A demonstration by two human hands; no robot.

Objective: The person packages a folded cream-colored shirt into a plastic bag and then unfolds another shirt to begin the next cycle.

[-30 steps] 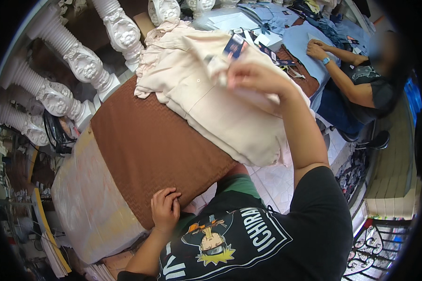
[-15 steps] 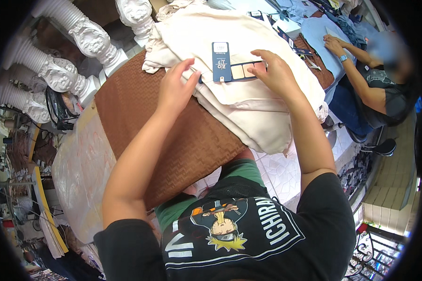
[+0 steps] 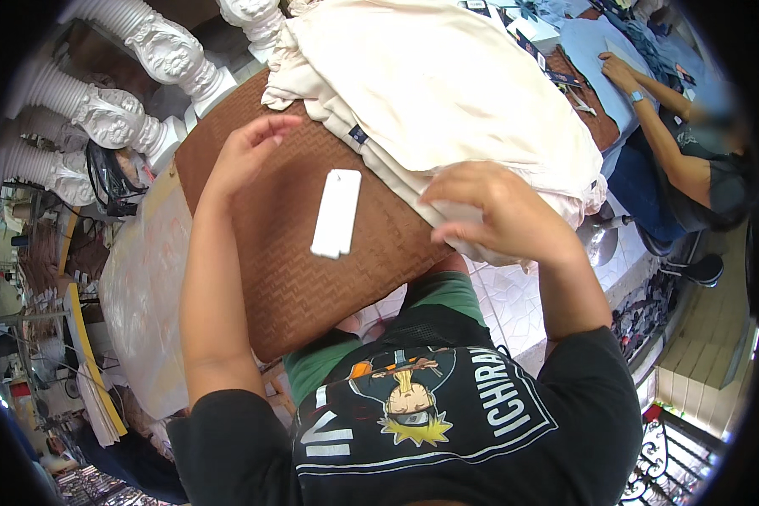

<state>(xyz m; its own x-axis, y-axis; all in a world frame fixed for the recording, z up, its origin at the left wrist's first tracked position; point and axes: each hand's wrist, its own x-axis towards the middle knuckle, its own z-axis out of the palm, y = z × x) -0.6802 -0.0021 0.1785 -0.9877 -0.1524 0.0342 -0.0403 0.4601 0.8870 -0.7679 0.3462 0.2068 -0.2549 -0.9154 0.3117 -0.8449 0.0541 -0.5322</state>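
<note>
A white hang tag, with a second white edge showing below it, appears to lie on the brown woven-pattern cloth between my hands. To its upper left, my left hand is raised over the cloth, fingers stretched and holding nothing. My right hand is above the near edge of the cream garments, its fingers curved and thumb apart with no object visible between them. Those garments lie in a flat layered pile, and a small dark label shows on the edge.
White carved columns stand beyond the table's left side. Clear plastic sheeting covers the table's left end. At the right, a person's hand rests on light-blue cloth. Dark tags lie near a white box at the back.
The dark tag and colour-swatch card are gone from atop the cream pile; white tags now show on the brown cloth. My left hand moved left, my right hand nearer to me.
</note>
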